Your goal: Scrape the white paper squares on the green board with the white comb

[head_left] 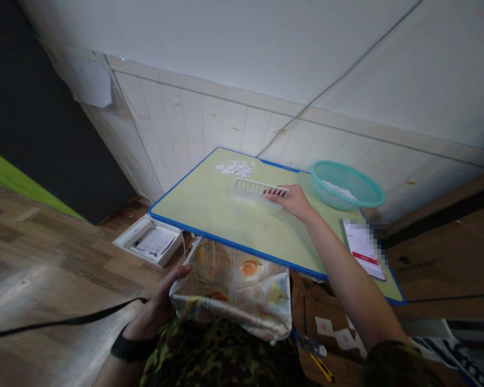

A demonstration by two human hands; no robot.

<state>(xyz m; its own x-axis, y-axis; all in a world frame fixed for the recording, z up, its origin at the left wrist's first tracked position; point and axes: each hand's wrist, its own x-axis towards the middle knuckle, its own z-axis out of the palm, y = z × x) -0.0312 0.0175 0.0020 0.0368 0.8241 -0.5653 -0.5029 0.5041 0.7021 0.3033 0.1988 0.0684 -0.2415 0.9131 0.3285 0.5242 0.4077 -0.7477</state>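
In the head view, my right hand (pixel 292 201) grips one end of a white slotted plastic basket (pixel 250 187) above the middle of the table. The basket's inside is hidden from this angle. My left hand (pixel 169 285) is closed on the left edge of a fruit-print cloth (pixel 242 293), in front of my body below the table's near edge. Whether the cloth covers something stiff, I cannot tell. A pile of small white pieces (pixel 236 168) lies beyond the basket, at the table's far left. More white pieces sit in a turquoise mesh basket (pixel 369 188) at the far right.
The pale green table (pixel 197 199) with a blue rim stands against a white panelled wall. A flat item (pixel 358 244), partly blurred out, lies at its right end. An open white box (pixel 149 240) is on the floor to the left. Cardboard and a yellow cutter (pixel 322 368) are below right.
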